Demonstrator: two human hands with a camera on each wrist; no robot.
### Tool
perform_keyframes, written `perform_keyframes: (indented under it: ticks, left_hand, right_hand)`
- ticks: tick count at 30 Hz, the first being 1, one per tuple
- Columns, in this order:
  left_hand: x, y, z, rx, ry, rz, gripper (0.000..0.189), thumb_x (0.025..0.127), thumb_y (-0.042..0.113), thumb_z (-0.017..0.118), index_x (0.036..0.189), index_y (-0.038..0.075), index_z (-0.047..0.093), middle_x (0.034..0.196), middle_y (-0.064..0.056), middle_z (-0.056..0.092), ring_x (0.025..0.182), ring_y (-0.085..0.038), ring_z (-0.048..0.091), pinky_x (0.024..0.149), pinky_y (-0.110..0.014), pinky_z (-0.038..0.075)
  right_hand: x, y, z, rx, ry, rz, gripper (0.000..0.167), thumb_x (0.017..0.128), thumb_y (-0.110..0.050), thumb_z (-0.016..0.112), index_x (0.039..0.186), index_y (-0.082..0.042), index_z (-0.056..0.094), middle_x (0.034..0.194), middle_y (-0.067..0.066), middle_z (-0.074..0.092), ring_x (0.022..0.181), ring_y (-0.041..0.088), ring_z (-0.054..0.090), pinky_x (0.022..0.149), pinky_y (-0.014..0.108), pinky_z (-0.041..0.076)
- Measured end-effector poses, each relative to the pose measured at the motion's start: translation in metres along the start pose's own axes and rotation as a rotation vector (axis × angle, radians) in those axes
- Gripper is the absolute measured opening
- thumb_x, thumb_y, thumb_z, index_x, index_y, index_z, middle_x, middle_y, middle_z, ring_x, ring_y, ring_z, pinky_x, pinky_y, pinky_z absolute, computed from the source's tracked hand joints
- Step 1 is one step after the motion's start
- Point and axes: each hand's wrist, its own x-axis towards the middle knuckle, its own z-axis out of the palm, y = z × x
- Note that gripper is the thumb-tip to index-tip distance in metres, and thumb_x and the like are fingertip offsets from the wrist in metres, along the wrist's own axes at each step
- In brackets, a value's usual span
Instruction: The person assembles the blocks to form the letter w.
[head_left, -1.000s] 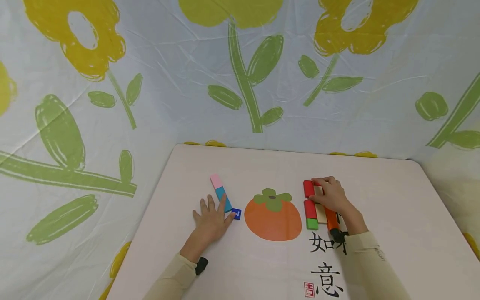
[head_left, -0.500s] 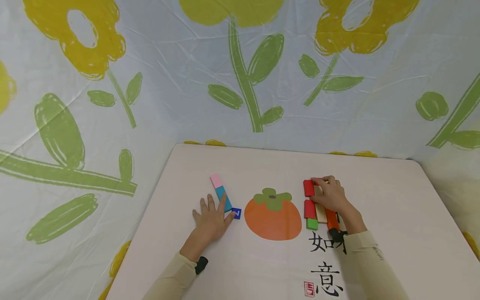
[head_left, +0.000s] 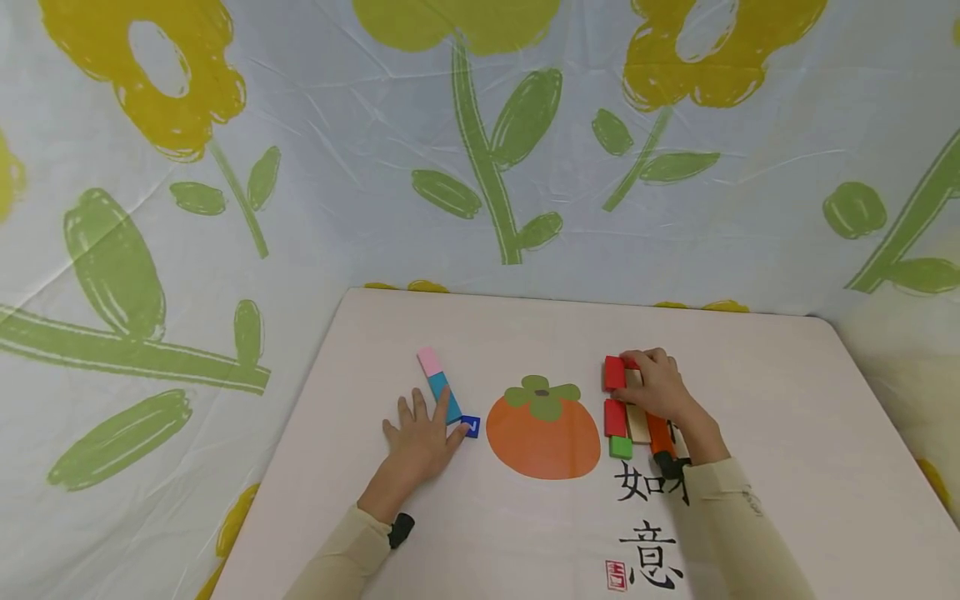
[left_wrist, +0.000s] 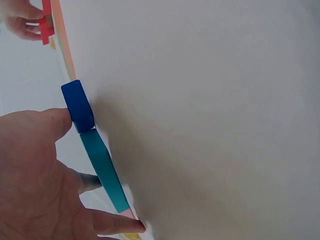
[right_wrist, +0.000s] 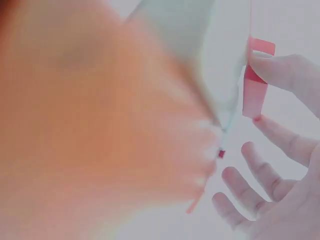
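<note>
My left hand (head_left: 416,437) lies on the table with fingers spread. Its thumb touches a blue cube marked with a white figure (head_left: 471,427), and its index finger rests along a light-blue block (head_left: 444,395). A pink block (head_left: 430,361) continues that row at the far end. My right hand (head_left: 662,387) pinches an upper red block (head_left: 613,374) between thumb and index finger; the right wrist view shows this red block (right_wrist: 255,97) at the fingertips. Just nearer lies a lower red block (head_left: 614,418), with a green block (head_left: 620,448) against its near end.
Beside the red blocks, partly under the right hand, are a plain wooden piece (head_left: 638,425) and an orange piece (head_left: 660,435). A persimmon (head_left: 543,437) and black characters (head_left: 651,554) are printed on the pale tabletop (head_left: 510,542). A flowered cloth (head_left: 322,167) hangs behind and to the left.
The upper red block has shifted slightly away with my right hand, widening the gap to the lower one. My left hand has kept its place.
</note>
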Motion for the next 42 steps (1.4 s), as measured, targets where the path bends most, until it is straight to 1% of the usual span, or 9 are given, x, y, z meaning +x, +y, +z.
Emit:
perform_keyframes:
  ticks: [7, 14, 17, 21, 26, 28, 31, 38, 42]
  left_hand:
    - [-0.002, 0.002, -0.003, -0.018, 0.006, 0.000, 0.079, 0.100, 0.059, 0.046, 0.160, 0.013, 0.024, 0.155, -0.037, 0.022, 0.140, -0.060, 0.019, 0.098, -0.081, 0.022]
    - [-0.002, 0.003, -0.003, -0.026, 0.015, 0.007, 0.079, 0.100, 0.059, 0.046, 0.160, 0.013, 0.024, 0.155, -0.037, 0.022, 0.140, -0.060, 0.019, 0.098, -0.081, 0.022]
    - [-0.002, 0.003, -0.002, -0.033, 0.017, 0.010, 0.079, 0.100, 0.059, 0.046, 0.160, 0.013, 0.025, 0.155, -0.037, 0.022, 0.140, -0.060, 0.019, 0.098, -0.082, 0.022]
    - [-0.003, 0.003, -0.003, -0.036, 0.022, 0.013, 0.079, 0.100, 0.059, 0.046, 0.160, 0.013, 0.024, 0.155, -0.037, 0.022, 0.140, -0.060, 0.019, 0.098, -0.082, 0.022]
    - [-0.003, 0.003, -0.003, -0.040, 0.026, 0.014, 0.079, 0.100, 0.058, 0.047, 0.160, 0.013, 0.025, 0.155, -0.037, 0.022, 0.140, -0.060, 0.019, 0.098, -0.082, 0.022]
    - [-0.003, 0.003, -0.003, -0.040, 0.027, 0.015, 0.078, 0.100, 0.058, 0.047, 0.160, 0.012, 0.025, 0.155, -0.037, 0.022, 0.140, -0.060, 0.019, 0.098, -0.082, 0.022]
    - [-0.002, 0.003, -0.002, -0.033, 0.030, 0.016, 0.078, 0.100, 0.058, 0.048, 0.159, 0.012, 0.026, 0.154, -0.037, 0.023, 0.139, -0.061, 0.020, 0.097, -0.082, 0.023]
    - [-0.002, 0.002, -0.002, -0.026, 0.026, 0.009, 0.079, 0.100, 0.058, 0.048, 0.160, 0.012, 0.026, 0.154, -0.037, 0.024, 0.139, -0.061, 0.020, 0.097, -0.082, 0.023]
    - [-0.001, 0.001, -0.002, -0.028, 0.019, 0.005, 0.080, 0.099, 0.059, 0.048, 0.160, 0.013, 0.025, 0.155, -0.036, 0.023, 0.140, -0.061, 0.019, 0.098, -0.082, 0.022]
  right_hand:
    - [-0.004, -0.022, 0.003, 0.024, 0.038, -0.001, 0.067, 0.082, -0.025, 0.082, 0.137, 0.002, 0.052, 0.134, 0.031, 0.041, 0.121, 0.048, 0.036, 0.086, 0.060, 0.050]
    - [-0.010, -0.046, 0.023, 0.032, 0.094, -0.114, 0.063, 0.082, -0.023, 0.082, 0.133, 0.004, 0.055, 0.130, 0.029, 0.049, 0.120, 0.046, 0.043, 0.093, 0.061, 0.044]
    - [-0.010, -0.054, 0.034, 0.058, 0.083, -0.112, 0.064, 0.081, -0.024, 0.083, 0.133, 0.004, 0.056, 0.130, 0.027, 0.050, 0.120, 0.044, 0.044, 0.095, 0.061, 0.045]
    - [-0.010, -0.065, 0.045, 0.093, 0.068, -0.108, 0.065, 0.082, -0.024, 0.084, 0.133, 0.004, 0.055, 0.130, 0.026, 0.049, 0.118, 0.042, 0.045, 0.092, 0.058, 0.048]
    - [-0.012, -0.078, 0.058, 0.129, 0.074, -0.133, 0.063, 0.082, -0.022, 0.084, 0.131, 0.006, 0.055, 0.128, 0.026, 0.050, 0.115, 0.042, 0.046, 0.089, 0.055, 0.049]
    - [-0.013, -0.083, 0.063, 0.155, 0.070, -0.135, 0.062, 0.083, -0.021, 0.083, 0.131, 0.006, 0.054, 0.127, 0.026, 0.050, 0.114, 0.042, 0.046, 0.087, 0.054, 0.050]
    - [-0.013, -0.092, 0.071, 0.197, 0.060, -0.109, 0.063, 0.082, -0.023, 0.083, 0.130, 0.005, 0.054, 0.127, 0.024, 0.050, 0.114, 0.040, 0.045, 0.085, 0.053, 0.051]
    - [-0.010, -0.112, 0.089, 0.263, 0.055, -0.073, 0.061, 0.082, -0.025, 0.083, 0.127, 0.004, 0.053, 0.120, 0.018, 0.053, 0.109, 0.032, 0.050, 0.086, 0.047, 0.052]
    - [-0.010, -0.125, 0.093, 0.299, 0.044, -0.047, 0.062, 0.080, -0.027, 0.085, 0.126, 0.002, 0.054, 0.115, 0.015, 0.055, 0.102, 0.028, 0.052, 0.079, 0.042, 0.052]
